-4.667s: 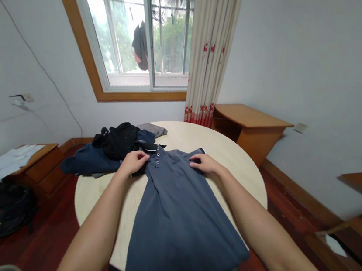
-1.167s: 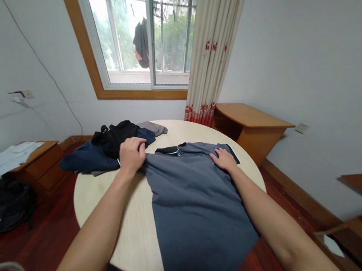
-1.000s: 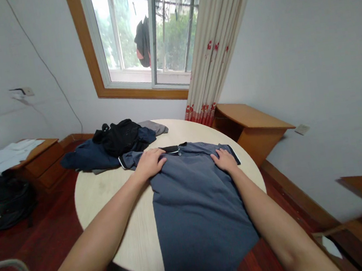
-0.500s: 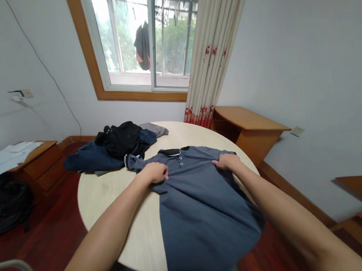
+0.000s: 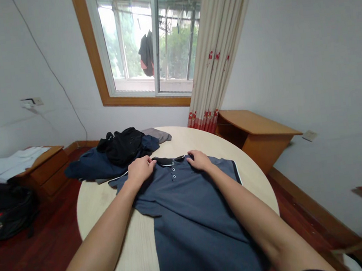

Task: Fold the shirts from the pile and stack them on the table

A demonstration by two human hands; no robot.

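Gray polo shirt (image 5: 189, 204), front up | left hand (image 5: 139, 170): fingers nearly together, pinching it left of collar (image 5: 163, 161) | right hand (image 5: 199, 160): fingers curled, right of collar, hold unclear

A red-patterned cream curtain (image 5: 220, 51) hangs beside the wood-framed window (image 5: 174, 57) — a dark item (image 5: 147, 54) dangles beyond it. White sheets (image 5: 13, 162) lie on a wooden drawer unit (image 5: 52, 172) — a black bag (image 5: 7, 209) rests on the reddish floor (image 5: 56, 225) nearby.
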